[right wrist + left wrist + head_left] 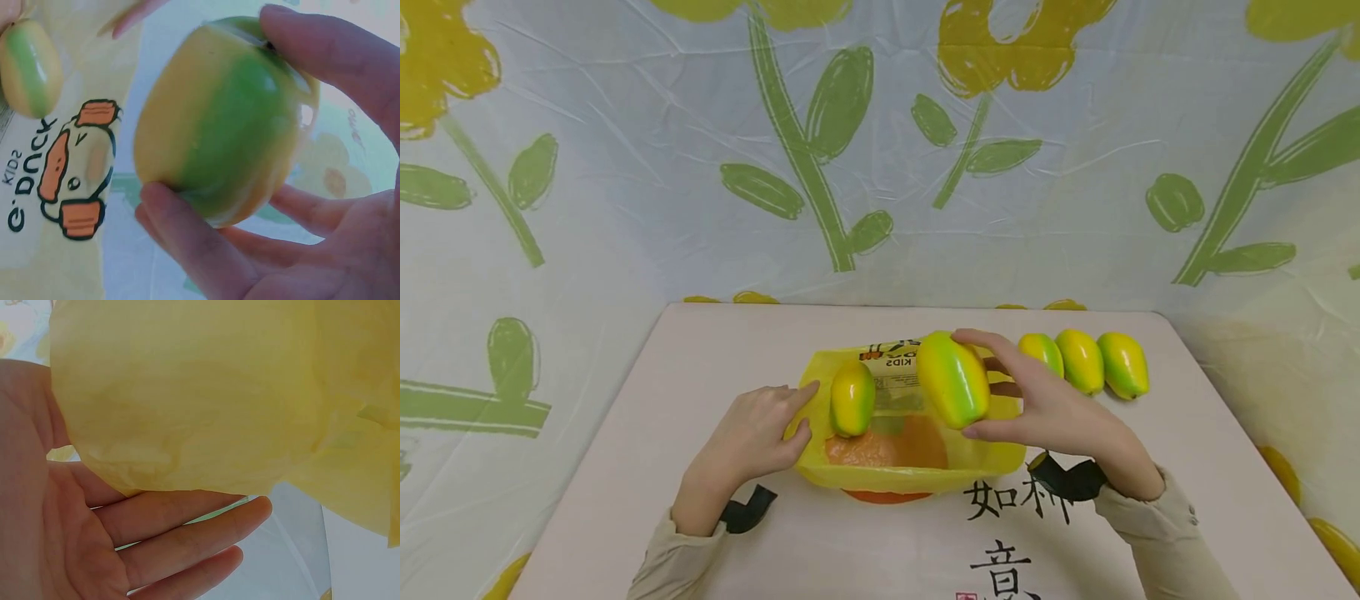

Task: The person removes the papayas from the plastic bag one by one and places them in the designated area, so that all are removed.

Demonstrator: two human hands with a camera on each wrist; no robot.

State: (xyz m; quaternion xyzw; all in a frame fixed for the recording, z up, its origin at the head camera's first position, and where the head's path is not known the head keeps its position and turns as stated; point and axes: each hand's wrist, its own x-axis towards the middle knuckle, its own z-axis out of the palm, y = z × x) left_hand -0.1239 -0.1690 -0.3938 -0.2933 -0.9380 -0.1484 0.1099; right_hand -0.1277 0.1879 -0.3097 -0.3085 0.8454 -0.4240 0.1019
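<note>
My right hand (pixel 1045 400) grips a glossy yellow-green mango (pixel 955 379) between thumb and fingertips, above the right part of a yellow plastic bag (pixel 917 479). In the right wrist view the mango (pixel 225 125) shows a broad green band. The left hand (pixel 756 433) is at the bag's left rim. In the left wrist view its lower fingers (pixel 194 540) extend along the outside of the bag (pixel 187 394), while the index finger and thumb are partly hidden behind the plastic. Another mango (pixel 852 398) is inside the bag's mouth, near the left index finger.
Several mangoes (pixel 1082 362) sit in a row at the table's back right. The pale table (pixel 647 500) carries black characters (pixel 1000 500) at the front. A flower-printed cloth (pixel 647 167) hangs behind and around the table.
</note>
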